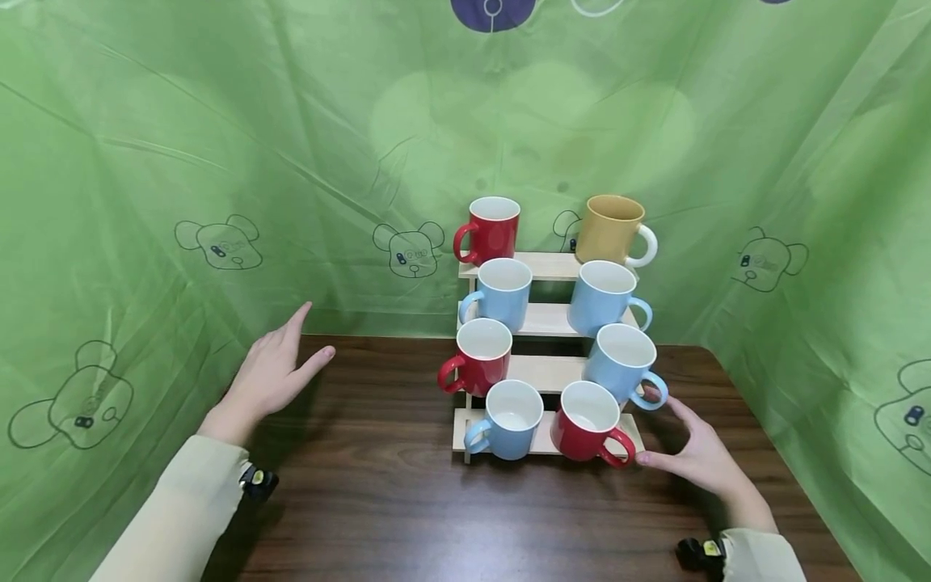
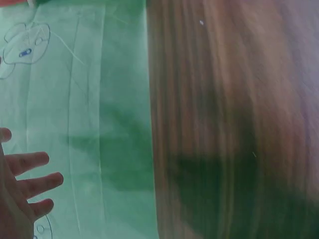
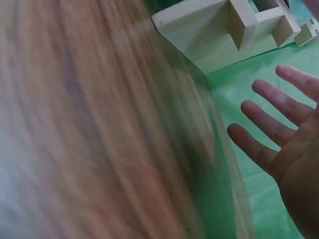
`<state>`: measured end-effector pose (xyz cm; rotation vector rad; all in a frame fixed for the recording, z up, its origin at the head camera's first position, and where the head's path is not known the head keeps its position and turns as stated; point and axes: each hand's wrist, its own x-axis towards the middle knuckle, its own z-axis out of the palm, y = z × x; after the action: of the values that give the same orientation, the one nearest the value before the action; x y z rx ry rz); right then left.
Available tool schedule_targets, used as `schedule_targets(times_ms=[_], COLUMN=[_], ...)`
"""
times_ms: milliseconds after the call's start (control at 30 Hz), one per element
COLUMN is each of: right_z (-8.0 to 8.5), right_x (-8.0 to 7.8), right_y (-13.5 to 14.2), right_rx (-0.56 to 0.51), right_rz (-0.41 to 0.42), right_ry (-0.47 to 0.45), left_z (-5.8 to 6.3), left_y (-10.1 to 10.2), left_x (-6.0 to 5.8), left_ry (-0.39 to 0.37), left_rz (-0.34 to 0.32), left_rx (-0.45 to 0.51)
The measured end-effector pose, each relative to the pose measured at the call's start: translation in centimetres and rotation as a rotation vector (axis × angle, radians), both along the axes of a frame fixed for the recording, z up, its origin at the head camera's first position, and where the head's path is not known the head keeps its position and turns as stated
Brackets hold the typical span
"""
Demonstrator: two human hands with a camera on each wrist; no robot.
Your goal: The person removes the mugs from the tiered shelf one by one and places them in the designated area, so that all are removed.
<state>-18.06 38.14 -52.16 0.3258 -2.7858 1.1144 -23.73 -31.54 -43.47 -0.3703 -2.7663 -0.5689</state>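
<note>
A stepped wooden rack (image 1: 549, 374) bears mugs on its four tiers, two on each. The top tier has a red mug (image 1: 495, 230) and a tan mug (image 1: 609, 230) with a white handle. Two light blue mugs stand below them. Lower down are a red mug (image 1: 483, 360) on the left and a light blue mug (image 1: 621, 361) on the right. At the bottom, a light blue mug (image 1: 512, 420) sits beside a red mug (image 1: 585, 424). My right hand (image 1: 701, 457), fingers spread, is by the rack's right end. Well left of the rack, my left hand (image 1: 265, 376) holds nothing.
Dark wood-grain tabletop (image 1: 378, 485) lies under the rack and both hands. Green cloth (image 1: 313, 162) printed with bear heads rises behind the table and along both sides. Mug handles jut outward past the rack's left and right ends.
</note>
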Motion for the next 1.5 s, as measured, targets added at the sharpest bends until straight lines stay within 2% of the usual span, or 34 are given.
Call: schedule_targets(times_ms=[133, 267, 333, 500, 667, 833, 1100, 1333, 1500], right_z=[-0.7, -1.4, -1.8, -2.8, -3.7, -4.0, -4.3, -4.2, -4.5], right_x=[-0.3, -0.6, -0.6, -0.6, -0.6, -0.5, -0.4, -0.4, -0.4], right_y=[-0.6, -1.0, -1.1, -1.0, -0.9, -1.0, -1.0, -0.8, -0.7], right_rx=[-0.081, -0.269, -0.339, -0.46, -0.561, -0.613, -0.623, -0.612, -0.636], right_rz=[0.055, 0.21, 0.258, 0.292, 0.287, 0.277, 0.292, 0.283, 0.301], right_ry=[0.011, 0.03, 0.027, -0.007, -0.061, -0.095, -0.134, -0.147, -0.161], left_z=[0.9, 1.5, 1.8, 2.6, 3.4, 4.1, 5.1, 7.8, 9.8], left_y=[0.9, 1.8, 2.3, 3.9, 5.6, 7.0, 8.9, 12.2, 15.1], left_x=[-0.6, -1.5, -2.0, -3.2, -4.3, -5.4, -6.9, -8.4, -9.7], left_ry=[-0.029, -0.059, -0.073, -0.109, -0.142, -0.141, -0.133, -0.107, -0.09], left_rz=[-0.007, -0.023, -0.036, -0.061, -0.097, -0.132, -0.156, -0.153, -0.177], left_rx=[0.069, 0.154, 0.189, 0.252, 0.299, 0.355, 0.439, 0.501, 0.531])
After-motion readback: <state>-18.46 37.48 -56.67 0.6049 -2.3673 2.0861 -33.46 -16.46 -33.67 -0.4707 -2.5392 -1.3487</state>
